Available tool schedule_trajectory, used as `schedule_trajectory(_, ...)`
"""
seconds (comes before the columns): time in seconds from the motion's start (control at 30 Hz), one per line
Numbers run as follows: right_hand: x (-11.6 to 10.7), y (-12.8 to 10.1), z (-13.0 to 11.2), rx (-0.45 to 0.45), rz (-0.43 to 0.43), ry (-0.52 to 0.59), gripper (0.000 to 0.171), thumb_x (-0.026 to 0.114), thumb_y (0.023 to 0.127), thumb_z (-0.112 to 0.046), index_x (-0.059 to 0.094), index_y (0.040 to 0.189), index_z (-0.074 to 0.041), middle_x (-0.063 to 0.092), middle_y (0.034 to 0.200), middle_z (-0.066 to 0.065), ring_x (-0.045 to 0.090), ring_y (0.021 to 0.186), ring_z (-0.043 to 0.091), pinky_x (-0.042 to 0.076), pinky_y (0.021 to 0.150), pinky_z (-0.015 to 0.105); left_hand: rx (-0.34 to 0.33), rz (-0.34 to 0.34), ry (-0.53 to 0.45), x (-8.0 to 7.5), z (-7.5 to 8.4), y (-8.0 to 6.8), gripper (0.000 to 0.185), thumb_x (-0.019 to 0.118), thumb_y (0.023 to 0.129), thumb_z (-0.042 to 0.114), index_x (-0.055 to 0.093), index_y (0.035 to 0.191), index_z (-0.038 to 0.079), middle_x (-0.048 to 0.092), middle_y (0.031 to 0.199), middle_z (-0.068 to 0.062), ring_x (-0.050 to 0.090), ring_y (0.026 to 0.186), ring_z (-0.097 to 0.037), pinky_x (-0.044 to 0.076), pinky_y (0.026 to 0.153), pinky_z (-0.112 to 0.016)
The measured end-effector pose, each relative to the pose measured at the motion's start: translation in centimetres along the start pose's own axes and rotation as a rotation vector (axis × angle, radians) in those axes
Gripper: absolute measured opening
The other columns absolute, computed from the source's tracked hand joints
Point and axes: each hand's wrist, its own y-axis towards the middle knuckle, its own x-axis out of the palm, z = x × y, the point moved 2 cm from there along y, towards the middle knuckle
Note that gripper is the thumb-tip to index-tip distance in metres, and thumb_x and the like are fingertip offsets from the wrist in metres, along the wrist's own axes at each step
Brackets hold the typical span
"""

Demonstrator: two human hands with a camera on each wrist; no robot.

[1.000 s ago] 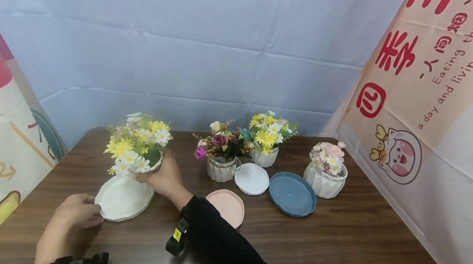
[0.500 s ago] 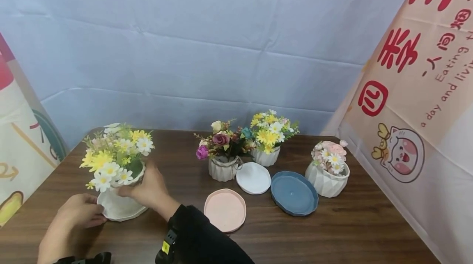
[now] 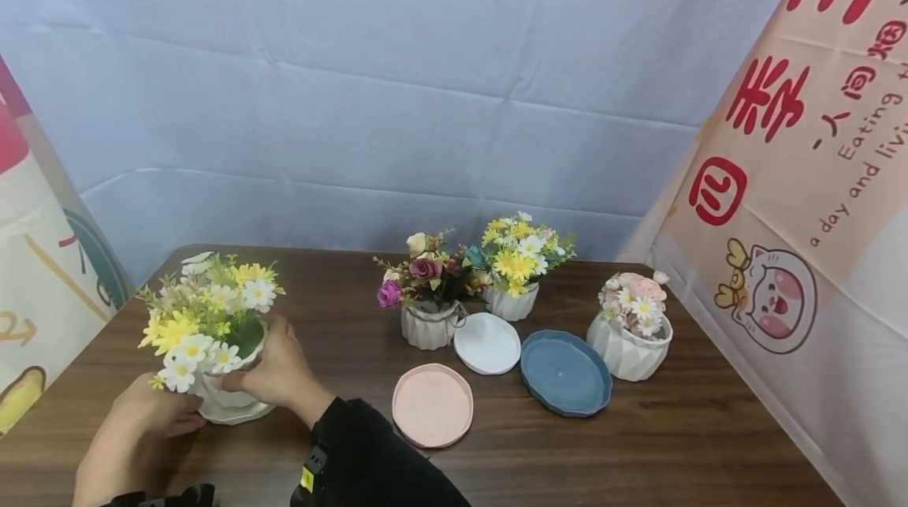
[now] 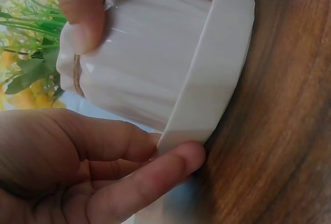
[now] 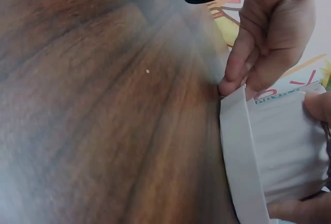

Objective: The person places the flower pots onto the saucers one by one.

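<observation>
A person's right hand (image 3: 273,373) holds a white pot (image 3: 225,397) full of yellow and white flowers (image 3: 206,318). The pot sits on a white saucer (image 3: 237,414) on the brown table (image 3: 638,444). The left hand (image 3: 152,412) touches the saucer's edge. Farther right lie a pink saucer (image 3: 433,404), a small white saucer (image 3: 486,343) and a blue saucer (image 3: 565,372), near three more flower pots

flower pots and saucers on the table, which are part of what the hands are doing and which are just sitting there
In hand:
- daisy pot, gripped by the right hand
- white saucer under it, touched by the left hand

Lying about:
- pink saucer
- small white saucer
- blue saucer
- three other flower pots
</observation>
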Motion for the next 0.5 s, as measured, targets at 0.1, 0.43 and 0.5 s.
schedule_trajectory(0.1, -0.16, -0.01, 0.09, -0.014, -0.007, -0.011, 0.088, 0.087, 0.061, -0.027, 0.039, 0.133, -0.013, 0.046, 0.113, -0.006, 0.048, 0.1, 0.007, 0.042, 0.083, 0.023, -0.009, 0.0, 0.003, 0.1, 0.11, -0.05, 0.033, 0.051, 0.083, -0.007, 0.039, 0.106, -0.028, 0.062, 0.069, -0.012, 0.064, 0.065, -0.023, 0.055, 0.064, -0.036)
schedule_trajectory(0.43, -0.17, -0.09, 0.41, 0.025, -0.024, 0.006, 0.09, 0.087, 0.062, -0.026, 0.036, 0.136, -0.016, 0.045, 0.118, -0.006, 0.048, 0.105, 0.008, 0.042, 0.084, 0.023, -0.026, 0.0, 0.059, 0.36, 0.56, -0.14, 0.033, 0.05, 0.083, -0.005, 0.041, 0.106, -0.027, 0.062, 0.07, -0.011, 0.064, 0.064, -0.022, 0.055, 0.063, -0.035)
schedule_trajectory(0.5, -0.17, -0.09, 0.46, 0.031, -0.027, 0.002, 0.091, 0.087, 0.062, -0.027, 0.036, 0.136, -0.017, 0.045, 0.119, -0.006, 0.048, 0.105, 0.008, 0.042, 0.084, 0.024, -0.032, 0.003, 0.054, 0.4, 0.59, -0.22, 0.034, 0.05, 0.083, -0.005, 0.041, 0.107, -0.027, 0.061, 0.071, -0.012, 0.063, 0.064, -0.022, 0.055, 0.062, -0.035)
